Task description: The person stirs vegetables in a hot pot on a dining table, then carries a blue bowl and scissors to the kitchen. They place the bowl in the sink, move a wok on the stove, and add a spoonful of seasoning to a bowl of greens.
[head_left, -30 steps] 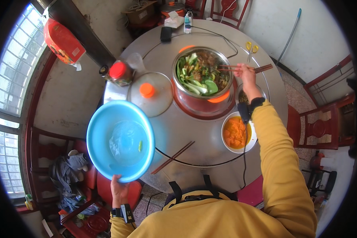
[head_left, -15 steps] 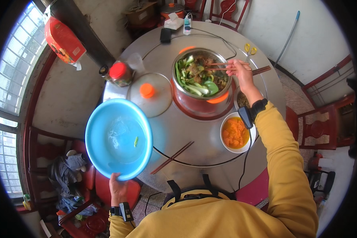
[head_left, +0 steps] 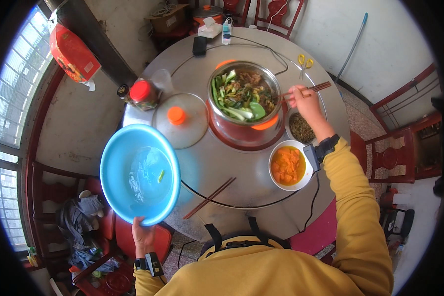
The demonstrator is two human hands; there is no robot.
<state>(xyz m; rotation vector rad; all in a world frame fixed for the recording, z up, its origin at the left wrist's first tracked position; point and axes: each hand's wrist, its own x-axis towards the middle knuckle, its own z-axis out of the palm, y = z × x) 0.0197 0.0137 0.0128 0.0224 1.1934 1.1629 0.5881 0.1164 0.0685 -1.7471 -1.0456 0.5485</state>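
Has drawn the chopsticks (head_left: 322, 86) back from over the food to the right rim of the pot (head_left: 237, 132) since the earlier frame, gripping them in the right hand (head_left: 303, 101). Keeps the left hand (head_left: 142, 237) clasped on the near rim of the blue basin (head_left: 114, 167), at the table's left, with a green scrap (head_left: 161, 176) inside. Has farther out, on the round table (head_left: 227, 170), leafy greens (head_left: 237, 111) in the pot, an orange-knobbed lid (head_left: 192, 128) left of it, a white bowl (head_left: 308, 172) of orange chunks (head_left: 287, 165) near the right wrist and yellow-handled scissors (head_left: 308, 63) beyond.
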